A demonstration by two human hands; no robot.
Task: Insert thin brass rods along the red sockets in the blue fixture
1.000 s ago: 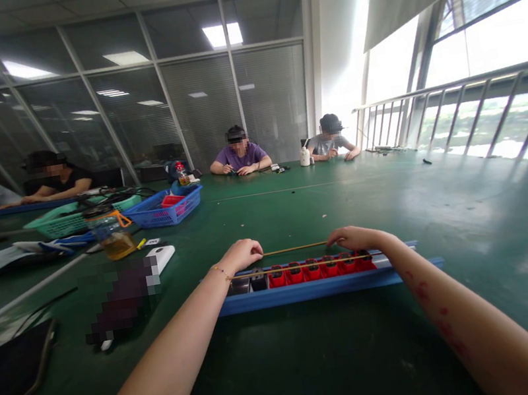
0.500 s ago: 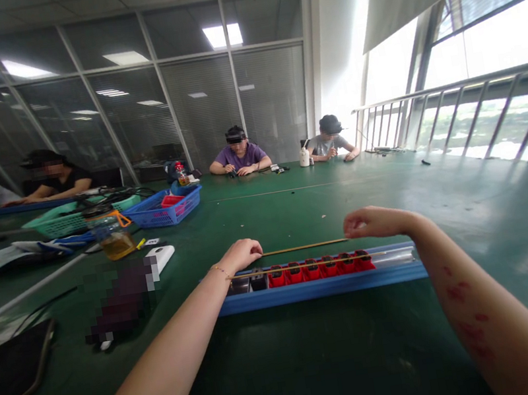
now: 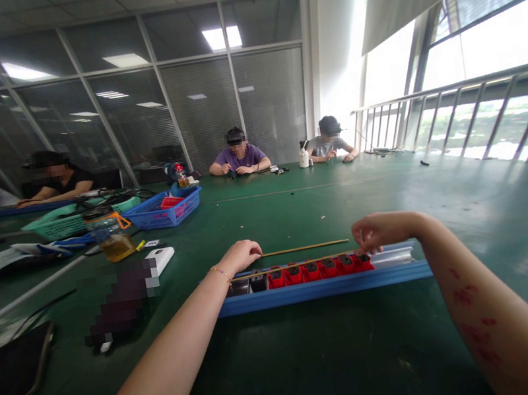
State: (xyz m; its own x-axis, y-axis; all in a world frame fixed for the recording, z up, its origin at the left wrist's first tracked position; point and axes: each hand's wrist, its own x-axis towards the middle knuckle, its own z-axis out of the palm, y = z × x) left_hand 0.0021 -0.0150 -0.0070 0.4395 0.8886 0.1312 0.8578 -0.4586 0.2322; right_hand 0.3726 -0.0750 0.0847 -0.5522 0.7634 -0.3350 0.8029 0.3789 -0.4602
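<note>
My left hand (image 3: 243, 254) is closed, its fingertips pinched at the left end of a thin yellowish stick (image 3: 304, 247) behind the blue rail. My right hand (image 3: 372, 232) has its fingertips pinched at the right end of a second thin stick (image 3: 295, 265). This one slants slightly up to the right, over a row of red blocks with black tops (image 3: 311, 272). The blocks sit in a long blue rail (image 3: 323, 289) with a silvery channel. Left of the red ones is a black block (image 3: 258, 281). My left wrist hides the near stick's left end.
On the left are a dark pouch (image 3: 123, 303) blurred by pixels, a white device (image 3: 162, 259), a phone (image 3: 15, 367), a jar (image 3: 115, 238), a blue basket (image 3: 166, 213) and a green basket (image 3: 55, 224). Several people sit around the green table (image 3: 320, 362).
My right hand has moved down and slightly right, from the far stick's right end to the near stick. The near stick's right part is tilted up a little. My left hand has stayed.
</note>
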